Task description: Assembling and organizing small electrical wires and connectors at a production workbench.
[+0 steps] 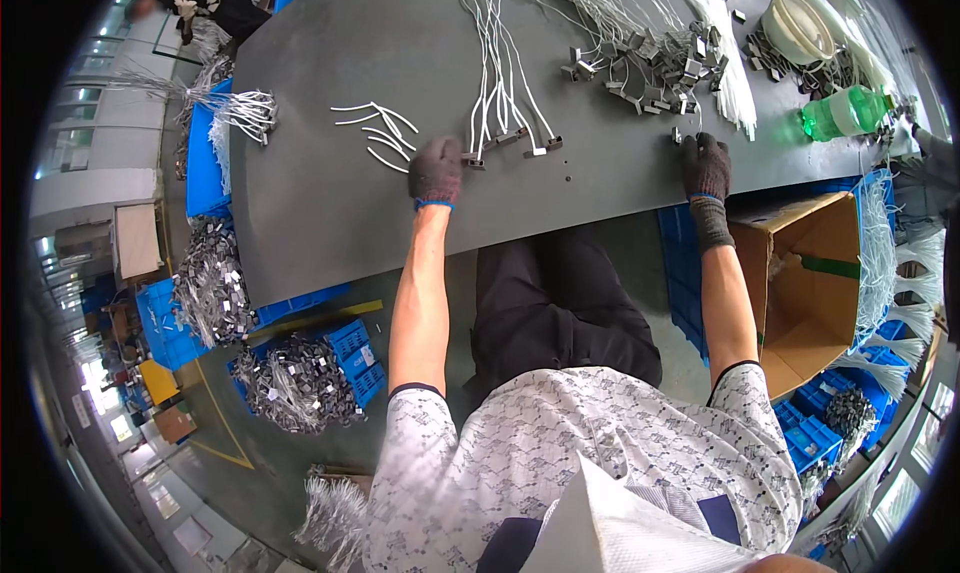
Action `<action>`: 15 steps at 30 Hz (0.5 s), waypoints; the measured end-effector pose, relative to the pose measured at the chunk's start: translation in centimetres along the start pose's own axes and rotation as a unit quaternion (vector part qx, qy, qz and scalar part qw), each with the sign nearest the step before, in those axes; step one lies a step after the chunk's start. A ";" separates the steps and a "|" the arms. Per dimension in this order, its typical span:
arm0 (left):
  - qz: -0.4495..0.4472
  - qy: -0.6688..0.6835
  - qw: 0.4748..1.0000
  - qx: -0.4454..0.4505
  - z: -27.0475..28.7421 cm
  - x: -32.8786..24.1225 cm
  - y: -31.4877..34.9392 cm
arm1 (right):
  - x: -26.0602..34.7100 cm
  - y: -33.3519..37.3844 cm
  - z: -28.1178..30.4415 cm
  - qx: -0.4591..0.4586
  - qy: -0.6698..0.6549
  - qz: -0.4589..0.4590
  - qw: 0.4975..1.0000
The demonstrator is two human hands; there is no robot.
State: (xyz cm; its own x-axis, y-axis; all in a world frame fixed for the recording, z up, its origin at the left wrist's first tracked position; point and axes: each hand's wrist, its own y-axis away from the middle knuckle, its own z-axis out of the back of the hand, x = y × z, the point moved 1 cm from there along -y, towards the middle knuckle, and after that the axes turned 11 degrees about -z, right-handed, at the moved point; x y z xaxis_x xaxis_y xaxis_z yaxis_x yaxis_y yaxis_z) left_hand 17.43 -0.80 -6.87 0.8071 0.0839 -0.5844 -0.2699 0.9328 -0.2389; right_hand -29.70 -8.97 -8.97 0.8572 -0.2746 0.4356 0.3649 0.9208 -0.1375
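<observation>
My left hand [436, 171], in a dark knitted glove, is closed at the near end of a bundle of white wires [490, 68]. Its fingertips face away from me, so what they hold is hidden. A small dark metal clip [474, 162] on a wire end lies against that hand's right side, with two similar clips [542, 148] farther right. Left of the hand lie several short white sleeves [385, 138]. My right hand [707, 168], gloved too, is curled near the table's front edge. Just beyond its fingers is a small silver metal piece [677, 135]; whether they touch is unclear.
A pile of wired metal clips [660, 73] lies at the far right, beside a bundle of white strips [722, 63]. Farther right are a green bottle [845, 114] and a pale bowl [797, 26]. A cardboard box [815, 283] and a filled blue crate [310, 373] stand below the table [330, 223].
</observation>
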 end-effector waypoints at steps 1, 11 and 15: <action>0.034 -0.031 0.998 -0.040 0.6 0.9 0.2 | -0.4 -0.2 -0.1 0.025 -0.008 -0.033 0.999; 0.269 -0.191 0.943 0.039 2.5 7.8 -1.2 | -7.9 5.2 2.7 0.428 -0.560 -0.218 0.675; 0.312 -0.185 0.931 0.053 1.6 11.1 -2.2 | -11.8 9.3 4.2 0.321 -0.405 -0.087 0.852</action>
State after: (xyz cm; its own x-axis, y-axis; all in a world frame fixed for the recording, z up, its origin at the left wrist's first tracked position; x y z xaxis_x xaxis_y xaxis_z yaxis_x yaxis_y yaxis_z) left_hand 27.87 -1.40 -11.61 0.6421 0.7166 -0.2726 -0.7085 0.6904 0.1461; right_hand -37.92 4.03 -11.61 0.1833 -0.3808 0.9063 -0.0352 0.9188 0.3932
